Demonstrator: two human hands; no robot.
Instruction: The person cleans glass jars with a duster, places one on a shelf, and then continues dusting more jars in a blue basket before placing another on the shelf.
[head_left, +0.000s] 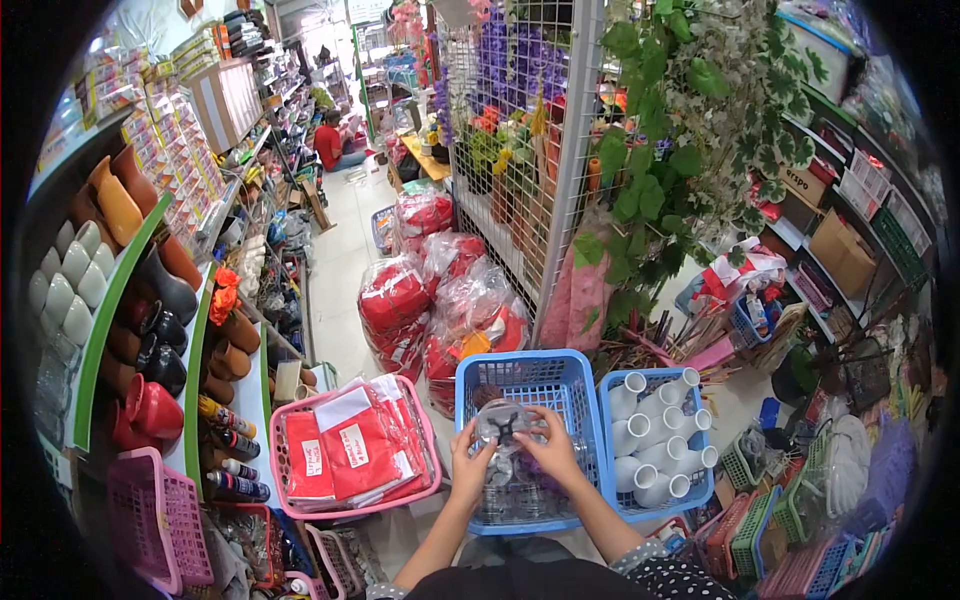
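My left hand point(467, 464) and my right hand point(552, 447) both hold a round, clear plastic piece point(503, 422) with a dark cross-shaped part in its middle. Their fingers close on it from either side, above a blue basket point(525, 358). Beneath my hands, more clear plastic items point(520, 500) lie in that basket, partly covered by my hands and arms. To the right, a second blue basket point(606, 440) holds several white vases point(660, 480). At the left is a pink basket point(433, 440) with flat red-and-white packets point(365, 460) in it.
Plastic bags of red goods point(395, 295) sit on the floor ahead, beside a white wire grid point(510, 130). Green leaf garlands point(650, 160) hang at the right. Shelves with vases point(115, 200) line the left. A person in red point(328, 145) sits farther down the aisle.
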